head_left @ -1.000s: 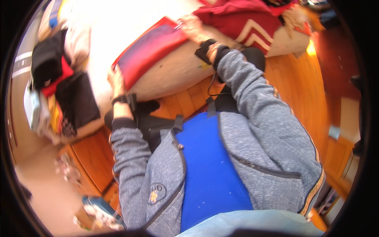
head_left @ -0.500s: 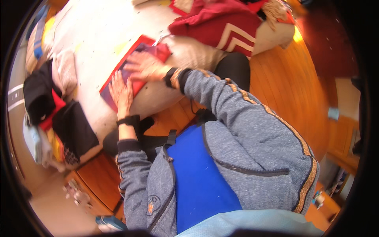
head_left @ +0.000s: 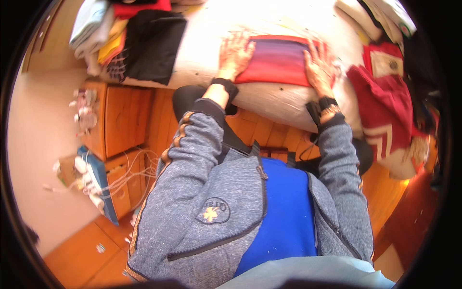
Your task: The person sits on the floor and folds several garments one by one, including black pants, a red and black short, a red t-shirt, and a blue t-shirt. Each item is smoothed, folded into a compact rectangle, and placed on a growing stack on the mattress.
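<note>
A folded red cloth (head_left: 279, 67) with a purple band, apparently a garment, lies flat on the pale bed cover (head_left: 269, 98) in front of me. My left hand (head_left: 235, 57) rests at its left end, fingers stretched out and partly past its edge. At the opposite end my right hand (head_left: 318, 66) lies open, palm down, fingers spread over the cloth's edge. Neither hand grips the cloth. Both hands are slightly blurred.
Left on the bed are folded black trousers (head_left: 151, 45) and a stack of light-coloured clothes (head_left: 91, 29). A dark red garment with pale chevrons (head_left: 385, 106) lies at right. Below left stands a wooden cabinet (head_left: 126, 115), with white cables (head_left: 127, 168) beside it.
My view has turned, so the bed's edge now runs across in front of me. My hands, close together on the cloth before, are now apart at its two ends.
</note>
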`<state>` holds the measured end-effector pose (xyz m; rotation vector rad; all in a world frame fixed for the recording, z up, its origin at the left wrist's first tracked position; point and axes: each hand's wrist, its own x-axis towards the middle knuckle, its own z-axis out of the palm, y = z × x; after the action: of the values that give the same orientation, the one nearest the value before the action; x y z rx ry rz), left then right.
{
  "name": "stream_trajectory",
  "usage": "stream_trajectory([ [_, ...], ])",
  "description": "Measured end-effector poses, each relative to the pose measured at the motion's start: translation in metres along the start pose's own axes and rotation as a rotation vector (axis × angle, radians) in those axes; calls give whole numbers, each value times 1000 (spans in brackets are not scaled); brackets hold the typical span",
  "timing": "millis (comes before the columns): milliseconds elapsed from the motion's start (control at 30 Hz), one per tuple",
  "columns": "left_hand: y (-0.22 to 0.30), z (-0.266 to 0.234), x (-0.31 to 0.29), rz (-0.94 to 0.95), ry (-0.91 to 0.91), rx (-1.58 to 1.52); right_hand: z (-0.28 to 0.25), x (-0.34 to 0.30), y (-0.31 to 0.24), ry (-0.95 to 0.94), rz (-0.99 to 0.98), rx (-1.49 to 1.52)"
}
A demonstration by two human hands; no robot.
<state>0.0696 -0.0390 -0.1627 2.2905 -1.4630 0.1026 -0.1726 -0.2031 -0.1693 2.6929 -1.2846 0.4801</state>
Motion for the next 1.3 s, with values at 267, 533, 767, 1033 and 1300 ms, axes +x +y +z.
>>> stream_trajectory([
  [267,5,-4,-3,-41,32,14,-16,-8,4,66,244,257],
  [533,10,-14,-5,-18,133,-38,-27,2,8,-136,458,979],
  [767,17,-28,5,-183,-122,-60,-34,-14,3,-52,355,824],
  [1033,13,-25,-2,-103,-109,-60,-40,-59,-20,343,-38,152],
  [1300,-50,-48,27,-175,-19,120,-41,-67,-11,240,-108,294],
])
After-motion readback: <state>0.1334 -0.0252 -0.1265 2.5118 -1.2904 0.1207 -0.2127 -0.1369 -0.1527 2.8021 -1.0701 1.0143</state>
